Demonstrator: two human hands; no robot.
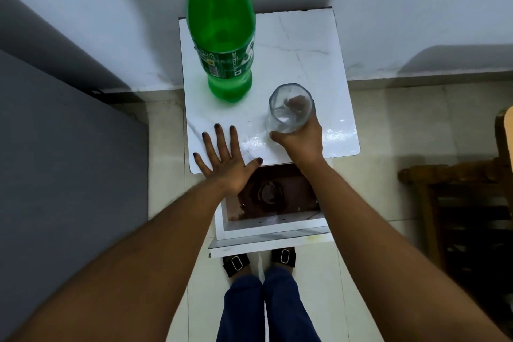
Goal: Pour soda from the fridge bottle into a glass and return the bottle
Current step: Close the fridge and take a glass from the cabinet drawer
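Observation:
A tall green soda bottle with a blue cap stands upright at the back left of a small white marble-look table. A clear, empty glass stands on the table's front right part, and my right hand is wrapped around its lower side. My left hand lies flat and open on the table's front left corner, fingers spread, holding nothing. The bottle is well apart from both hands.
A grey fridge side fills the left. White walls meet in a corner behind the table. Below the tabletop is a brown lower shelf. A dark wooden piece of furniture stands at the right. My feet in sandals stand on the tiled floor.

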